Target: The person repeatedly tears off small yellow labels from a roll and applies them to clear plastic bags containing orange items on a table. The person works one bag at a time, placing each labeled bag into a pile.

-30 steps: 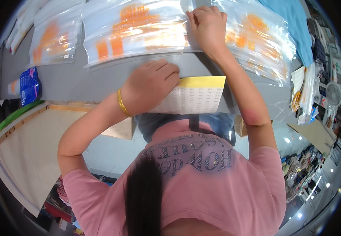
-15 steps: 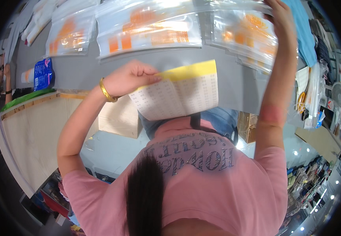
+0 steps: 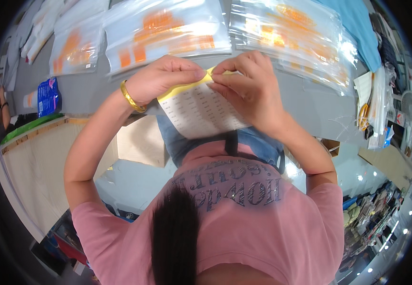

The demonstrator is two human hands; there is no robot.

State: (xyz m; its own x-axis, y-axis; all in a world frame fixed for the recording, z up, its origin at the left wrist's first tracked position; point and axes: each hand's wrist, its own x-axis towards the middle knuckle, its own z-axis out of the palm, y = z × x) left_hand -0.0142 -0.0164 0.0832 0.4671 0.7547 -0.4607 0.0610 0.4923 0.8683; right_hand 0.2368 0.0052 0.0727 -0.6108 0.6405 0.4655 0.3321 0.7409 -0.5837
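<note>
A sheet of small printed white stickers point(image 3: 201, 111) with a bare yellow strip along its far edge is held up over the near side of the table. My left hand point(image 3: 170, 78) grips its far left part between thumb and fingers. Closed in a pinch, my right hand point(image 3: 253, 90) meets the sheet's yellow strip close to the left thumb; whether a single sticker is between its fingertips cannot be made out. Beyond my hands lie clear plastic bags with orange print, one group in the middle point(image 3: 168, 35) and another at the right point(image 3: 286, 35).
More clear bags point(image 3: 75, 50) lie at the far left of the grey table point(image 3: 324, 114). A blue packet point(image 3: 49, 97) stands by the left edge. Light blue cloth point(image 3: 358, 33) is at the far right, near orange-handled scissors point(image 3: 363, 116). Another person's arm point(image 3: 4, 109) shows at far left.
My right hand has come back from the bags at the far right to the sticker sheet's yellow strip. The bags there now lie flatter; my left hand still holds the sheet.
</note>
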